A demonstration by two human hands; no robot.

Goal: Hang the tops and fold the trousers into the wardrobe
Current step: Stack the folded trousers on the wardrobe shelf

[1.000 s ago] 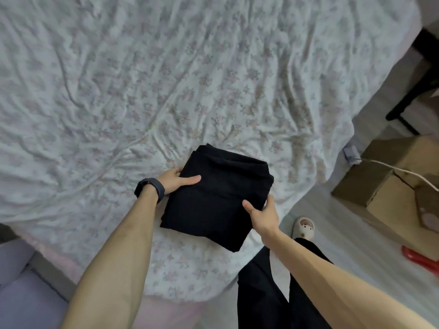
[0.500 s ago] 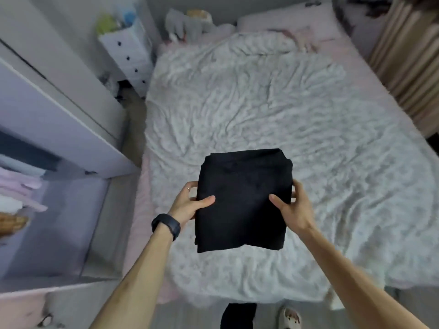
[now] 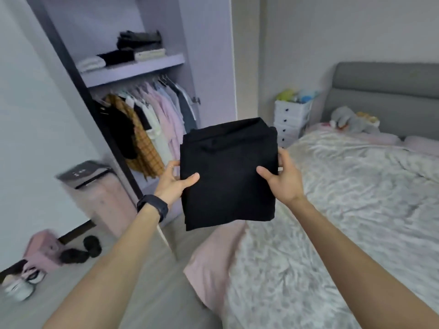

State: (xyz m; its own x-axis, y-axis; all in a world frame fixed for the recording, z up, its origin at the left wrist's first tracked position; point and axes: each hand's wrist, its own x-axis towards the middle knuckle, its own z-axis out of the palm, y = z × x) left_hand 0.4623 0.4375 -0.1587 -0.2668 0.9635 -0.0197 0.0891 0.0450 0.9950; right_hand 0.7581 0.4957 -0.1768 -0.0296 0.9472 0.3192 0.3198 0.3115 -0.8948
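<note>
The only marks near to writing were small pale signs on the dark top panel of a pink floor appliance [image 3: 95,186] beside the wardrobe [image 3: 209,55]; they were too blurred to read. A black wristband [image 3: 153,206] on the left wrist showed no legible face.

The folded black trousers [image 3: 228,174] were held in the air, level with the open wardrobe and above the near corner of the bed [image 3: 344,210]. The left hand [image 3: 172,184] gripped their left edge and the right hand [image 3: 282,179] their right edge, each with the thumb lying on top of the cloth and the fingers curled beneath, clamped on the fabric.

Inside the wardrobe, hanging tops [image 3: 156,115] filled the rail under a shelf [image 3: 133,70] that carried folded clothes [image 3: 123,55].

A second before, the trousers had lain on the floral sheet with both hands taking hold of them. Half a second before, they had been lifted over the middle of the bed, with the wardrobe only at the left margin. Now the view had turned left, so the wardrobe stood straight behind the bundle; the grip on both edges had not changed.
</note>
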